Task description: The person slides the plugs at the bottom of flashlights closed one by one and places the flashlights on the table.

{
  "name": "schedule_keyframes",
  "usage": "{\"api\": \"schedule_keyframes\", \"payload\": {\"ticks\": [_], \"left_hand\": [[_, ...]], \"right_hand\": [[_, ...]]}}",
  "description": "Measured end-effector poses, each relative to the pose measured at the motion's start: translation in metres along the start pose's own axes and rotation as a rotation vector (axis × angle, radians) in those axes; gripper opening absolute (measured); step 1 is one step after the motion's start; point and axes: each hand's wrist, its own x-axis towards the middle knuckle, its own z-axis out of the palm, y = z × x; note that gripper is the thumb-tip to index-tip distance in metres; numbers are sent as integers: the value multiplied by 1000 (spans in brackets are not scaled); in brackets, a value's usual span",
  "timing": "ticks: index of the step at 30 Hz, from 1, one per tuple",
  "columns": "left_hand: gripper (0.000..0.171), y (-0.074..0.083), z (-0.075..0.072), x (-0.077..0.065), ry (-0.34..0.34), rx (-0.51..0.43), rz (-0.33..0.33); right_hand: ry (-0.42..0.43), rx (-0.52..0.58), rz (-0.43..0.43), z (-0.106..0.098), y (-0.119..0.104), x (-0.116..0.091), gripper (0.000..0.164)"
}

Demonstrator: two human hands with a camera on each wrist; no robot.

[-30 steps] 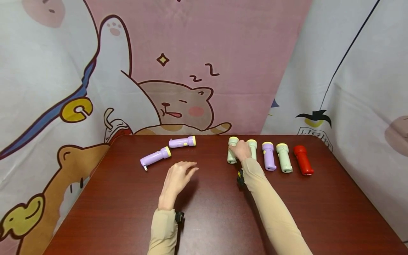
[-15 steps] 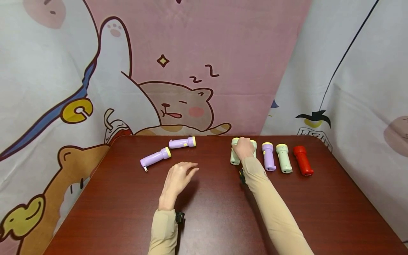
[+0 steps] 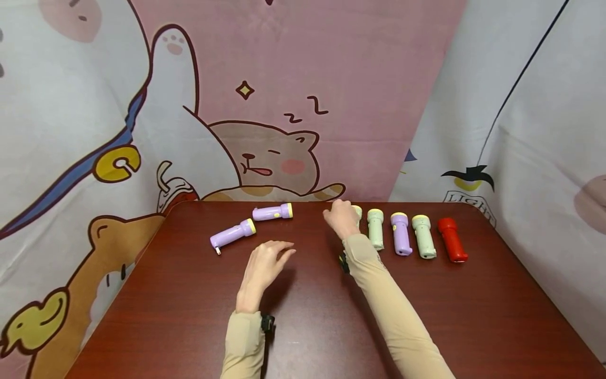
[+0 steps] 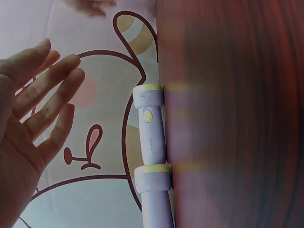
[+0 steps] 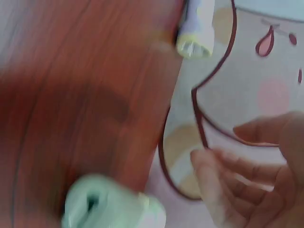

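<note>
My right hand (image 3: 342, 217) hovers at the left end of a row of flashlights, its fingers loosely bent around nothing. It partly covers a pale green flashlight (image 3: 358, 211), which shows blurred as a green flashlight (image 5: 107, 204) in the right wrist view. Rightward in the row lie another green flashlight (image 3: 375, 230), a purple one (image 3: 401, 235), a third green one (image 3: 423, 237) and a red one (image 3: 452, 240). My left hand (image 3: 265, 265) is held relaxed above the table, holding nothing. Beyond it lie two purple flashlights, the nearer one (image 3: 232, 235) slanted, the farther one (image 3: 272, 212) nearly crosswise.
The dark reddish-brown table (image 3: 303, 316) ends at the back against a hanging cloth (image 3: 360, 95) printed with cartoon animals. More cloth (image 3: 544, 158) hangs along the right side. Both sleeved wrists carry small black cameras.
The leftmost green flashlight has shifted a little right towards its neighbour. My right hand has let go of it and moved left. The left hand has stayed in place.
</note>
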Motion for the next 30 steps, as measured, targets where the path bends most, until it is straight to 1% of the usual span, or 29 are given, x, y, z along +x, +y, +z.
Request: {"api": "schedule_keyframes", "payload": {"ticks": [3,7,8,11,14,17,20,23,26,30], "left_hand": [[14,-2,-1,0,9,3,5],[15,-4,-1,0,25,8,18],[15,-4,-1,0,29,10,20],[15,-4,-1,-1,34,15,21],[14,-4,0,-1,25,13,16],[14,-5,1,-1,21,23,15],[13,-7,0,-1,33,34,13],[13,-11,-1,-2,43,34,1],[13,-14,-4,-4,43,26,-18],[13,-17,-5,-5,37,27,-34]], "right_hand": [[-22,34,-83,13,-20,-3,31],[-33,48,-247,33,-44,-4,20],[-37,48,-290,38,-49,-4,19],[-63,38,-398,52,-61,-2,27],[-71,7,-477,65,-69,1,32],[-63,-54,-539,73,-76,4,36],[-64,-122,-592,77,-82,8,40],[-72,-181,-628,81,-90,12,43],[-77,-228,-643,84,-95,17,48],[-115,-299,-628,88,-101,21,57]]}}
